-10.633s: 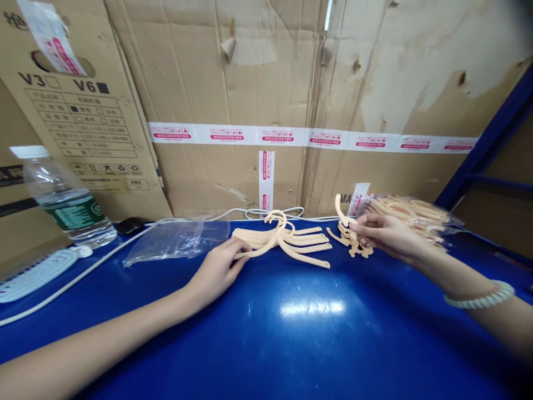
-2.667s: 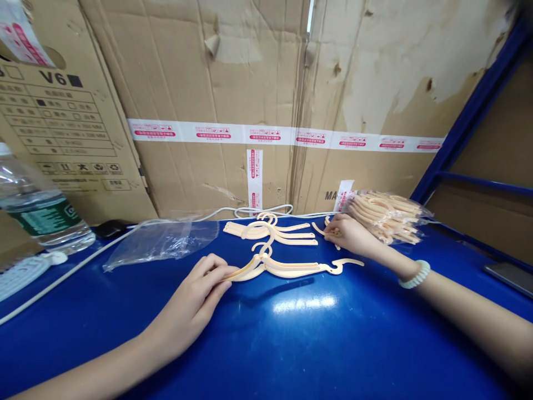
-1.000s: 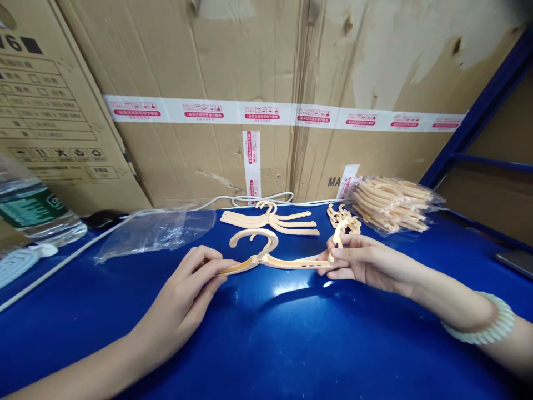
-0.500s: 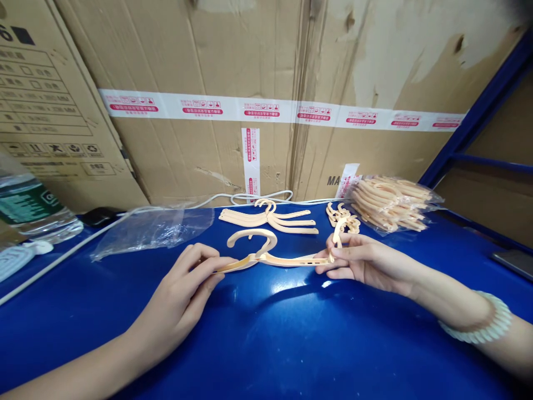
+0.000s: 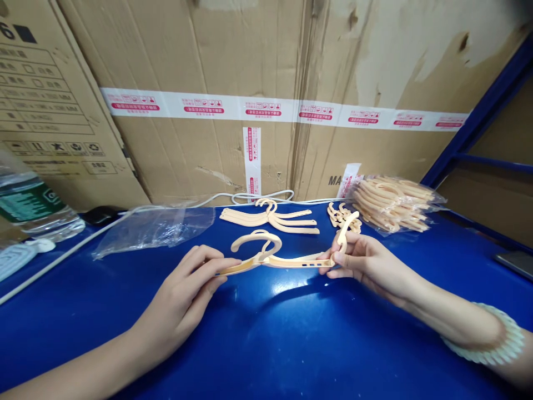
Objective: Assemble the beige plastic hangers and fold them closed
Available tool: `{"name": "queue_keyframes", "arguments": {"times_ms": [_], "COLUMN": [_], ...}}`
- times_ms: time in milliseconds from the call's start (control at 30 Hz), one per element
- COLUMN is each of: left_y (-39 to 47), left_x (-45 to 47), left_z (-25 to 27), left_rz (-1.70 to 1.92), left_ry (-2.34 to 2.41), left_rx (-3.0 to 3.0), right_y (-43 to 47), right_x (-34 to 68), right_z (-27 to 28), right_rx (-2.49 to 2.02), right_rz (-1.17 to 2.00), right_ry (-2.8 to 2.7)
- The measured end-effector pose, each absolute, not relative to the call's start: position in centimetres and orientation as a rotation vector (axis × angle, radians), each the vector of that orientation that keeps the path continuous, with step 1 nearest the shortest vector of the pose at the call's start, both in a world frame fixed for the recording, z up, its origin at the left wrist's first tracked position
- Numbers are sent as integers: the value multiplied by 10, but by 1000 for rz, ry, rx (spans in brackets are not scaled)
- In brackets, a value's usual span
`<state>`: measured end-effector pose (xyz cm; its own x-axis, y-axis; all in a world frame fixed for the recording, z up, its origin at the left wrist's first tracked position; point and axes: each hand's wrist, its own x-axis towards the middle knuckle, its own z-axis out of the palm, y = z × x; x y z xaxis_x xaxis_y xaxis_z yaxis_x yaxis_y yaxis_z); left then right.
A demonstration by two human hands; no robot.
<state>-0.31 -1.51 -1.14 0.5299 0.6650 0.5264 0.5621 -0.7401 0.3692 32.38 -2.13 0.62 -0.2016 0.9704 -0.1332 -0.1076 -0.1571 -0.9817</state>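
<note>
A cream plastic clothes hanger [image 5: 287, 262] is held level above the blue table, its curved hook standing up at the middle. My left hand [image 5: 179, 294] pinches the left arm's end between thumb and fingers. At the other end my right hand [image 5: 366, 264] grips the slotted tip and also a small curved cream piece [image 5: 343, 230], which sticks up between thumb and fingers. Whether that piece is joined to the hanger, I cannot tell. Several cream hangers [image 5: 245, 219] lie together behind. A small pile of curved cream pieces [image 5: 333, 214] sits behind my right hand.
A clear bag packed with cream hangers [image 5: 393, 200] lies at the back right. A flattened plastic bag [image 5: 154, 230], a white cable [image 5: 89, 236] and a water bottle [image 5: 37, 203] are on the left. Cardboard boxes [image 5: 200, 155] wall the back of the blue table [image 5: 283, 344]. A dark flat object [image 5: 516, 264] lies far right.
The small curved piece in my right hand has swung, its upper end now leaning right. My right hand has turned slightly with it. The hanger stays nearly in place.
</note>
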Motion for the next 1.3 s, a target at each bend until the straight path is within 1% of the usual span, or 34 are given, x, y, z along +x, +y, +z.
{"name": "queue_keyframes", "arguments": {"times_ms": [200, 367, 500, 600, 667, 767, 900, 967, 1067, 1133, 1300], "left_y": [-17, -17, -16, -14, -12, -9, -4, -1, 1, 2, 2], "left_x": [-2, -2, -3, -6, -8, -13, -18, -20, -20, -20, -19], "left_z": [-12, -12, -10, -7, -5, -3, -3, -3, -2, -2, -4], "left_rz": [995, 986, 976, 949, 854, 666, 556, 546, 535, 522, 543], "left_ry": [1073, 1117, 1144, 1188, 1162, 1069, 979, 986, 1035, 1034, 1020], "left_rx": [2546, 2475, 2416, 2508, 2617, 2718, 2822, 2879, 2947, 2985, 3017], "right_y": [-24, -26, -20, -10, -4, 4, 11, 13, 15, 15, 13], "right_x": [318, 315, 327, 345, 358, 374, 386, 388, 389, 388, 385], "right_z": [4, 8, 17, 24, 27, 27, 24, 23, 22, 23, 25], "right_rx": [-1137, -1055, -978, -948, -954, -1041, -1272, -1312, -1300, -1278, -1308], "right_rz": [1353, 1313, 1186, 1138, 1116, 1091, 1033, 922, 675, 578, 528], "right_ry": [-1169, -1100, -1094, -1114, -1167, -1323, -1770, -2027, -2349, -2469, -2497]}}
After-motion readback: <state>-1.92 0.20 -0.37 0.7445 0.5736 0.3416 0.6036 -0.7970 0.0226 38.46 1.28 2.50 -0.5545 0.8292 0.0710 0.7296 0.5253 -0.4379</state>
